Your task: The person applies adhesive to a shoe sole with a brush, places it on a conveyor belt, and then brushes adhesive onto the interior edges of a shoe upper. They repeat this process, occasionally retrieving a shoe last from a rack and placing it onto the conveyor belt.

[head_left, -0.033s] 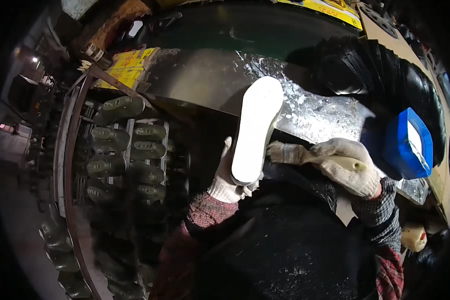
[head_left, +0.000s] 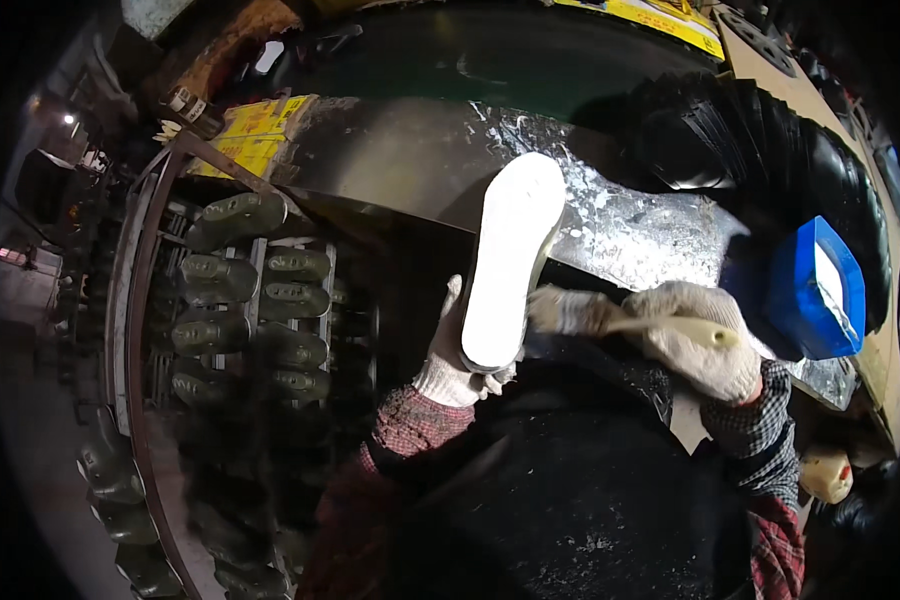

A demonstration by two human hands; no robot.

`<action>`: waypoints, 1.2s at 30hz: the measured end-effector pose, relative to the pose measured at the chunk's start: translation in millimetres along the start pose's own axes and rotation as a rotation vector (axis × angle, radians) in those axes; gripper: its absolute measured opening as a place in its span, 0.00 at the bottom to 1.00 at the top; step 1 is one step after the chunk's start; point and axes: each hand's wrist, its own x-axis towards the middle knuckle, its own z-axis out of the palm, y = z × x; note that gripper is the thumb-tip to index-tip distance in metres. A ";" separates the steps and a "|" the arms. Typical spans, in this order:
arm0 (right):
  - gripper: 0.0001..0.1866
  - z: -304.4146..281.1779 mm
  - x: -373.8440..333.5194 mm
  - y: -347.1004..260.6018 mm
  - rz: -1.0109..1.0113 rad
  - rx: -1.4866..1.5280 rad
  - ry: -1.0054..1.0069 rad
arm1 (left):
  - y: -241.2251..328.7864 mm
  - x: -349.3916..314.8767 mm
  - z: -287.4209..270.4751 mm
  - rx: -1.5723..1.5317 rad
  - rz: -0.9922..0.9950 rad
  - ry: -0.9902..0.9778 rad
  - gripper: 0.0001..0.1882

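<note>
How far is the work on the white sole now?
Done: cannot tell how much of the white sole is coated. In hand: the left hand holds it upright, and the right hand puts a brush to its edge. Left: dark shoe forms sit on the rack.

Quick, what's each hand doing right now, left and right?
Left hand: closed, holding the white shoe sole upright.
Right hand: closed on a brush, bristles at the sole's edge.
</note>
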 end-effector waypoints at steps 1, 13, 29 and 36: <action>0.14 12.4 0.4 -9.8 0.028 0.124 -0.002 | -1.4 -0.3 -11.2 0.033 -0.006 0.020 0.41; 0.19 -48.2 93.8 34.2 -0.389 -0.710 0.136 | 6.4 -23.6 -19.4 -0.308 -0.228 -0.307 0.53; 0.21 -45.5 -20.7 17.7 -0.397 -0.754 0.407 | 209.1 77.4 35.2 -0.087 0.526 0.356 0.30; 0.17 -68.6 -81.8 17.6 -0.339 -0.670 0.568 | 114.8 178.5 92.3 1.170 0.567 0.143 0.22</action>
